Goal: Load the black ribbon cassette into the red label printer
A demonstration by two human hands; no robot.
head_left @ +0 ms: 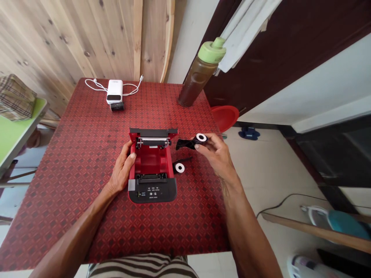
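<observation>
A red and black label printer (152, 160) sits on the table with its lid raised and its red inner bay bare. Wrapped round the printer's left side is my left hand (123, 166), its thumb on the rim. To the right of the printer, my right hand (214, 152) pinches a black ribbon roll (201, 138) with a white core, held above the table. A loose black strip trails from that roll toward the printer. Close against the printer's right side lies a second ribbon roll (179, 168), also with a white core and a short black tail.
On the red patterned table (72, 154), a white power bank (114, 90) with a cable and a small black object (117, 106) lie at the back left. A tall bottle (199, 73) with a green lid stands at the back right. A red stool (226, 117) is beyond the right edge.
</observation>
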